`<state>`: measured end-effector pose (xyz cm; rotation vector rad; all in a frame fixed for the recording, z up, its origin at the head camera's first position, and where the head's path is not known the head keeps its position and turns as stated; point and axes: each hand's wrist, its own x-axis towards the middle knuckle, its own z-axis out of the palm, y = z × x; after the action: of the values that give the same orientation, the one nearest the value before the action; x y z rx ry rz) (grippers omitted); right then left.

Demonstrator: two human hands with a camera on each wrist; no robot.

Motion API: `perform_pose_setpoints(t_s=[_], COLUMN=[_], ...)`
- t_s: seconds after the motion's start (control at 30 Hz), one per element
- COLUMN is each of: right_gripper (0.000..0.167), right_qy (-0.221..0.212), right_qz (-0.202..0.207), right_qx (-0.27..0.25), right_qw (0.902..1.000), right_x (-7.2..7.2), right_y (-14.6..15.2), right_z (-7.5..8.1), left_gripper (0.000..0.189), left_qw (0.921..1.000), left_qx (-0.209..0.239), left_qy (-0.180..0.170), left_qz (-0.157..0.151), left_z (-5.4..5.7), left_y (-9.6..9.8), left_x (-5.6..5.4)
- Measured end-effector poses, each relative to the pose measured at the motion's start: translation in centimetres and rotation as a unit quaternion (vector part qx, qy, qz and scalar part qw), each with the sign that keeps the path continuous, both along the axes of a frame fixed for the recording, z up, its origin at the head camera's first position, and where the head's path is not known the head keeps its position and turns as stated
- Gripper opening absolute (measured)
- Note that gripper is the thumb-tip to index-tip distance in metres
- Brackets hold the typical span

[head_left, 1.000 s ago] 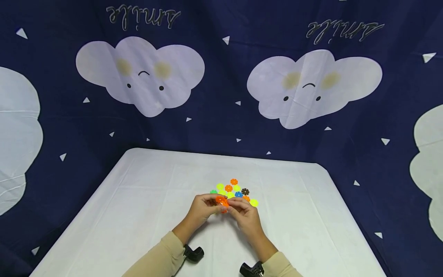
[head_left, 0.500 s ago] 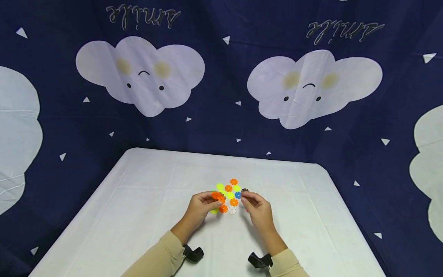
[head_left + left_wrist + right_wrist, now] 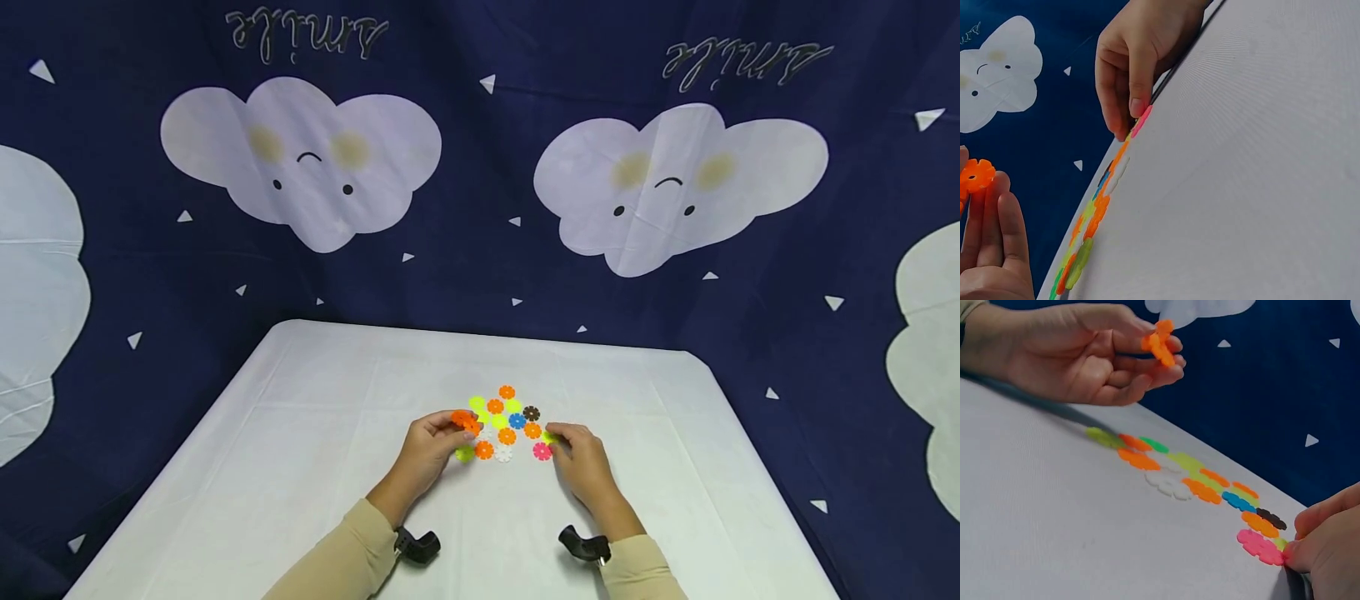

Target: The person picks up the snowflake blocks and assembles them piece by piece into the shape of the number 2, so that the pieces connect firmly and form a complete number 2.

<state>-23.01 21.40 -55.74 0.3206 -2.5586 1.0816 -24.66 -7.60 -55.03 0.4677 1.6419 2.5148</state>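
Note:
My left hand (image 3: 423, 454) pinches a pair of orange notched plastic discs (image 3: 467, 422) joined at an angle, held up above the table; the right wrist view shows this orange pair (image 3: 1160, 345) between thumb and fingers. At the right end of a loose group of discs, my right hand (image 3: 588, 467) has thumb and fingertips down on a yellow disc (image 3: 549, 437), mostly hidden by them. A pink disc (image 3: 1261, 547) lies flat right beside that thumb. In the left wrist view the right hand (image 3: 1138, 62) reaches down to the tabletop.
More flat discs lie between the hands: a brown disc (image 3: 531, 413), a blue disc (image 3: 517, 422), a white disc (image 3: 503, 454), and several orange and yellow ones. The white-covered table (image 3: 300, 467) ends at a dark blue cloud-print curtain (image 3: 480, 275).
My right hand has left the orange discs and moved right, down to the yellow disc. My left hand has drawn slightly left with the joined orange pair still in its fingers.

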Motion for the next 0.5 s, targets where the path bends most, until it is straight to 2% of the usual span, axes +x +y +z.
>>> perform_pose_setpoints(t_s=[0.17, 0.33, 0.5], right_gripper=[0.027, 0.026, 0.02], right_qy=[0.001, -0.012, 0.003], right_qz=[-0.003, -0.024, -0.041], right_qx=[0.009, -0.016, -0.04], right_qw=[1.0, 0.9995, 0.9984], right_x=[0.01, 0.21, 0.41], right_y=[-0.05, -0.07, -0.24], right_z=[0.12, 0.4, 0.47], left_gripper=[0.032, 0.031, 0.026], left_qw=[0.9997, 0.9991, 0.9984], left_qx=[0.017, 0.035, 0.049], left_qy=[-0.016, -0.016, -0.018], left_qz=[-0.006, -0.017, -0.022], left_z=[0.12, 0.09, 0.05], left_y=[-0.06, -0.12, -0.16], left_x=[-0.05, -0.19, -0.2])
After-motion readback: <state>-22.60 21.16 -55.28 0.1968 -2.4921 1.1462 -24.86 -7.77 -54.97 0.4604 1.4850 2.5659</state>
